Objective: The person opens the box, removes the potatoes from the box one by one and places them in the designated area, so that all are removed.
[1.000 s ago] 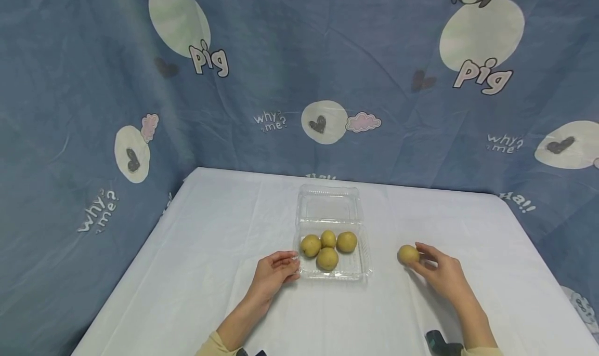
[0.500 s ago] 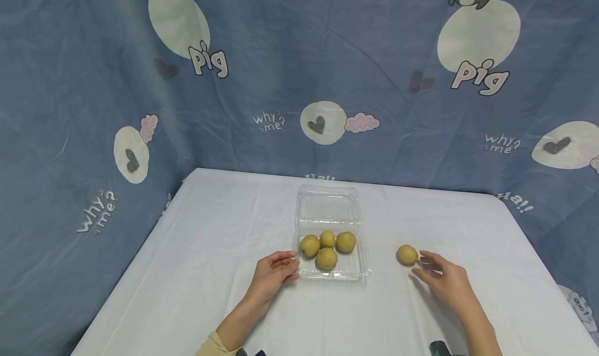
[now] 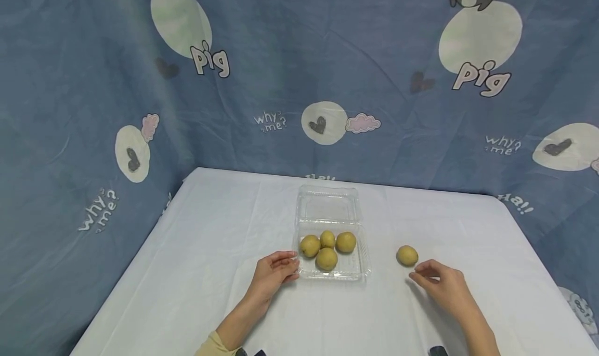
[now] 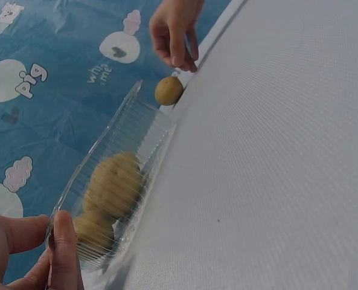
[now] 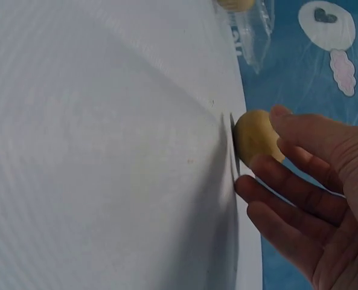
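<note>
A clear plastic clamshell box (image 3: 346,267) lies with its lid folded back on the white table. Inside its base sit several round yellow-brown fruits (image 3: 326,259), perhaps small pears; their exact kind is unclear. My left hand (image 3: 273,275) pinches the box's left rim between thumb and fingers, as the left wrist view shows at the box wall (image 4: 100,142). To the right of the box, one more such fruit (image 3: 407,255) rests alone on the cloth. Just to the near right of it is my right hand (image 3: 442,284), its fingers loosely bent and holding nothing.
White cloth covers the table (image 3: 210,231). A blue printed curtain (image 3: 262,75) hangs behind it and along the left side. Dark wrist devices (image 3: 438,351) show at the bottom edge of the head view.
My right hand has let go of the single fruit and drawn back slightly toward me, its thumb and fingers coming closer together. The fruit, the box and my left hand stay put.
</note>
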`<state>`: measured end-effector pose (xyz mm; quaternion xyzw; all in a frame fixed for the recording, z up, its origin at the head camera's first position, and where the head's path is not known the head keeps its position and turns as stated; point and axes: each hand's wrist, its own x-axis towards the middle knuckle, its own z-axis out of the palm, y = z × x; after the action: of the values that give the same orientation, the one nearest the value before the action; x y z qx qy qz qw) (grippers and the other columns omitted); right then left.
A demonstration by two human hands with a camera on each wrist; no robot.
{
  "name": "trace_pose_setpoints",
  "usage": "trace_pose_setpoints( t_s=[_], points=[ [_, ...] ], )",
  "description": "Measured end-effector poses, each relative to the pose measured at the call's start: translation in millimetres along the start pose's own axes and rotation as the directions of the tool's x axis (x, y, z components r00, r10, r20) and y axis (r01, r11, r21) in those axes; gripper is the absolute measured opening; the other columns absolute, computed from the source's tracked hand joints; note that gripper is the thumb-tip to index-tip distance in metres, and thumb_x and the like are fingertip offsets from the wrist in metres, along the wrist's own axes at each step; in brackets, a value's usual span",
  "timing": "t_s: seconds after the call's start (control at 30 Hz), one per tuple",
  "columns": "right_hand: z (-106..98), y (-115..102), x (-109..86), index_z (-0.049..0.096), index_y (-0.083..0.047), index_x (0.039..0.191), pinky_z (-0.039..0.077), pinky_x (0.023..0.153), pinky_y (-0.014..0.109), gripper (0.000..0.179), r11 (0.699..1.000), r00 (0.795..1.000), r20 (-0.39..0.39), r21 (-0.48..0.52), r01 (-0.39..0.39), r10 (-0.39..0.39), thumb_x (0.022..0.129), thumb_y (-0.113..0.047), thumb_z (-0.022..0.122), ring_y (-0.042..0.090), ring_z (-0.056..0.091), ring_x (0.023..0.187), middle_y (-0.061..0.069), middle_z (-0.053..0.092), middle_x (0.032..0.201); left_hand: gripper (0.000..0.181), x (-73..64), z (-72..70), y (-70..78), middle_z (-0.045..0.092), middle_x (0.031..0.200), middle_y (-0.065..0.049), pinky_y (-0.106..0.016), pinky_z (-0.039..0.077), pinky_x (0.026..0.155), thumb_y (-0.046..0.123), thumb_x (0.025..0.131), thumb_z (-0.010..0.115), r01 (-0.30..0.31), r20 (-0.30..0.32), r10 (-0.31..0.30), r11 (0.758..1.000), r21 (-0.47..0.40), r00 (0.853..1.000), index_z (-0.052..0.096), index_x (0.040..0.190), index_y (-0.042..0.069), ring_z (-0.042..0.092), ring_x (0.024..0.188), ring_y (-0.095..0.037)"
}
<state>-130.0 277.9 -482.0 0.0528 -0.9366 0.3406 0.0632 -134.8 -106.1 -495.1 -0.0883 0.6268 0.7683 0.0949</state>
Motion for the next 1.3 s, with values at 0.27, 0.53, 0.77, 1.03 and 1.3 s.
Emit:
trace_pose_setpoints(
  t_s=[0.27, 0.53, 0.77, 1.03, 1.3],
  points=[
    [5, -14, -1.2, 0.067, -0.013, 0.080, 0.058, 0.073, 0.020, 0.014, 0.994, 0.996, 0.034, 0.068, 0.084, -0.086, 0.081, -0.009, 0.080, 0.015, 0.069, 0.081, -0.007, 0.067, 0.080, 0.034, 1.3, 0.3, -1.2, 0.060, 0.090, -0.008, -0.026, 0.060, 0.075, 0.001, 0.089, 0.070, -0.007, -0.001, 0.007, 1.000, 0.011, 1.000, 0.057, 0.118, -0.013, 0.060, 0.079, -0.013],
    [12, -34, 3.5, 0.072, -0.008, 0.091, 0.060, 0.073, 0.025, 0.014, 0.975, 0.981, 0.050, 0.131, 0.182, -0.190, 0.080, -0.009, 0.081, 0.016, 0.069, 0.084, -0.002, 0.071, 0.089, 0.036, 0.9, -0.6, -1.4, 0.060, 0.088, -0.007, -0.026, 0.060, 0.073, 0.001, 0.088, 0.071, -0.017, 0.004, 0.017, 1.000, -0.003, 1.000, 0.057, 0.118, -0.014, 0.061, 0.077, -0.013],
    [17, -53, 9.5, 0.072, -0.004, 0.098, 0.060, 0.075, 0.028, 0.019, 0.951, 0.963, 0.066, 0.185, 0.246, -0.262, 0.082, -0.009, 0.080, 0.016, 0.069, 0.086, 0.004, 0.071, 0.093, 0.036, 0.5, -0.8, -1.5, 0.060, 0.089, -0.007, -0.025, 0.060, 0.073, 0.001, 0.088, 0.071, -0.014, 0.005, 0.014, 1.000, -0.002, 1.000, 0.057, 0.119, -0.014, 0.061, 0.078, -0.012],
    [23, -66, 16.5, 0.073, -0.004, 0.100, 0.060, 0.076, 0.028, 0.020, 0.938, 0.950, 0.053, 0.185, 0.294, -0.309, 0.082, -0.009, 0.080, 0.018, 0.068, 0.087, 0.003, 0.071, 0.095, 0.034, 1.3, 0.7, 0.5, 0.060, 0.088, -0.007, -0.025, 0.060, 0.072, 0.000, 0.089, 0.070, -0.026, 0.011, 0.026, 1.000, -0.009, 1.000, 0.058, 0.117, -0.014, 0.062, 0.076, -0.012],
    [29, -79, 22.6, 0.072, -0.003, 0.101, 0.060, 0.079, 0.032, 0.021, 0.908, 0.924, 0.058, 0.218, 0.357, -0.377, 0.082, -0.007, 0.080, 0.021, 0.069, 0.090, 0.007, 0.072, 0.097, 0.036, -0.9, -0.6, 0.4, 0.060, 0.088, -0.006, -0.025, 0.060, 0.072, 0.000, 0.089, 0.070, -0.031, 0.011, 0.031, 0.999, -0.009, 0.999, 0.057, 0.119, -0.014, 0.061, 0.076, -0.011]
  ],
)
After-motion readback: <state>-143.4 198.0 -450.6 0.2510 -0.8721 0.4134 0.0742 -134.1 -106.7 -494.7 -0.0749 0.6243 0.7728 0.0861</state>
